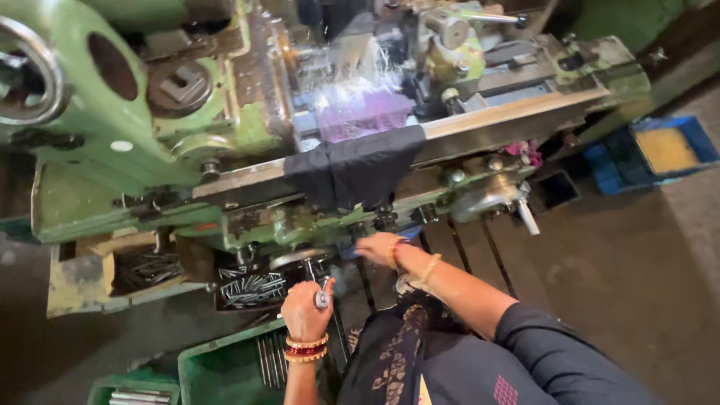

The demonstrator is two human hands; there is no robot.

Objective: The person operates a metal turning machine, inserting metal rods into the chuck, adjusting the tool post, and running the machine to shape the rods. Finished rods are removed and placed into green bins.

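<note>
While gripping the crank handle [321, 294], left hand [304, 311] fingers closed; right hand [377, 247] (blurred, perhaps open) reaching under lathe [225, 135]; mid-feed, steady turning next.

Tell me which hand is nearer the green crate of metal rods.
Left. The left hand grips a handwheel handle just above the green crate; the right hand reaches farther up, under the lathe.

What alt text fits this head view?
A person's left hand grips a metal crank handle on a green lathe, while the right hand reaches under its carriage. Trays of metal rods sit below; a blue crate stands at right.
</note>
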